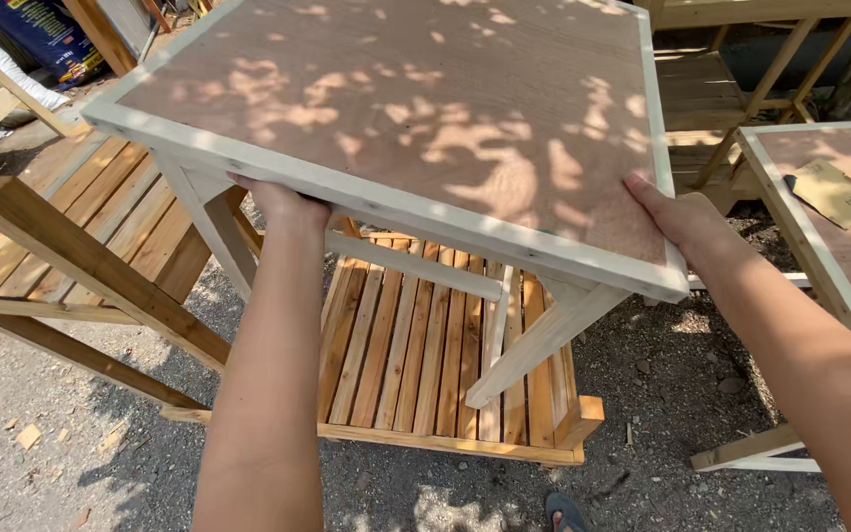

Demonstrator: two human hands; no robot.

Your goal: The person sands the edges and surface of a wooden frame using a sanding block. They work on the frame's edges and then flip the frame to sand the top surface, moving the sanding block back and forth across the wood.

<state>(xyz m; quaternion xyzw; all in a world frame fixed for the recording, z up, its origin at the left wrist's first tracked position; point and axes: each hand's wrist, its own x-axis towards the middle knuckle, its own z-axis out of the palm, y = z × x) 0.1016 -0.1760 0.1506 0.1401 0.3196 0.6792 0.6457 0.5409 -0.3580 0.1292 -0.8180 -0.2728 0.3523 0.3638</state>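
A small wooden table with a brown plywood top and a pale wood frame is held tilted in the air in front of me. My left hand grips its near edge from underneath, fingers hidden under the frame. At the table's right corner my right hand lies flat on the top, with the thumb side over the edge. The table's pale legs hang down below it, clear of the ground.
Slatted wooden panels lie on the gravel ground below, with a darker wooden frame at the left. Another plywood-topped table with sandpaper on it stands at the right. More wooden frames stand behind. My sandalled foot shows at the bottom.
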